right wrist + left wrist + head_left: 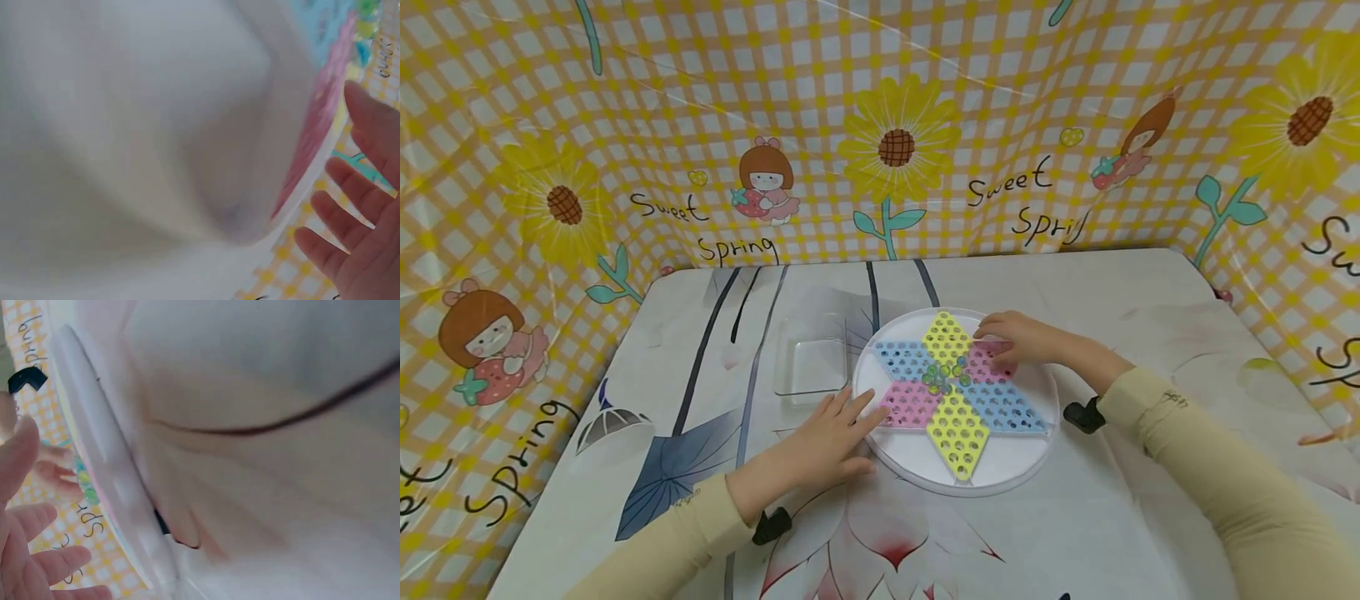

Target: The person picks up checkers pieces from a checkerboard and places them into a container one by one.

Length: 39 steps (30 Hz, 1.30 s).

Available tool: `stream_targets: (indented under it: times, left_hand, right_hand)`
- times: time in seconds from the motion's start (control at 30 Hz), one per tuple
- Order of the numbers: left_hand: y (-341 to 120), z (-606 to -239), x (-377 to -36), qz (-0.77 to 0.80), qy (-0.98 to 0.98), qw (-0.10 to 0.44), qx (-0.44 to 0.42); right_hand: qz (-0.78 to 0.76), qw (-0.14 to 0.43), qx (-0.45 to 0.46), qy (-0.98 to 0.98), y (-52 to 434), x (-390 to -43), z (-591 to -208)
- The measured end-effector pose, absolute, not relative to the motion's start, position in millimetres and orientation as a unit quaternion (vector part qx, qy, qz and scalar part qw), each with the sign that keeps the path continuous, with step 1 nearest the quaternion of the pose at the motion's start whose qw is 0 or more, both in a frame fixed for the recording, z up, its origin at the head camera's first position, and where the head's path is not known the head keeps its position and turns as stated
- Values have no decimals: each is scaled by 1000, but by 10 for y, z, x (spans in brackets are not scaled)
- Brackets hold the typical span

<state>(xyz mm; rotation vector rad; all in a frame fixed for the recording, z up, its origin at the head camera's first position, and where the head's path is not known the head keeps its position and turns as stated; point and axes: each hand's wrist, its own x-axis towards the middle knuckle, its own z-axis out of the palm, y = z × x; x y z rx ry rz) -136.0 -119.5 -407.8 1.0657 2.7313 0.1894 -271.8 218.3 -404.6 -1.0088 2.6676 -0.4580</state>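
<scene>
**Two flat hands at a round star board**

A table [1075, 283] under a cloth printed with flowers and dark lines fills the scene, walled on three sides by a yellow checked sheet [880, 100] with sunflowers and cartoon figures. Near the table's middle lies the round white board [917, 462], its six-pointed star of holes coloured yellow, blue and pink. A cluster of small green and blue marbles [945, 375] sits at the star's centre. Just left of the board stands a clear square tray [811, 367], close to it but not plainly touching.

The left hand [823, 446] lies with fingers straight and spread, fingertips on the board's near-left edge by a pink point. The right hand [1015, 337] rests with relaxed, extended fingers on the far-right pink point, holding nothing.
</scene>
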Motion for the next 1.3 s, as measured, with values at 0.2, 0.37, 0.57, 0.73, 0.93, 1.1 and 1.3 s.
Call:
stream_targets:
  times: [0.2,0.37,0.57,0.73,0.93,1.1,1.3]
  left_hand:
    - [-1107,-3973,-1422,87,932,97,339]
    - [-963,-3861,-1564,107,937,88,322]
    - [-745,-3763,-1836,172,936,95,294]
    - [-575,-3771,-2010,180,943,130,248]
    - [-395,-3863,-2140,162,948,162,222]
    - [-313,-3919,-2191,153,952,162,211]
    - [-239,-4004,-2213,154,954,159,202]
  right_hand:
    - [-136,134,-331,924,2408,-2640,-4097]
    - [-121,174,-297,931,2597,-2616,-4158]
    - [-139,218,-275,926,2743,-2607,-4208]
    - [-166,232,-283,916,2806,-2604,-4215]
    - [-200,249,-296,900,2880,-2593,-4202]
    - [-213,260,-305,891,2922,-2556,-4178]
    - [-229,257,-304,888,2933,-2480,-4166]
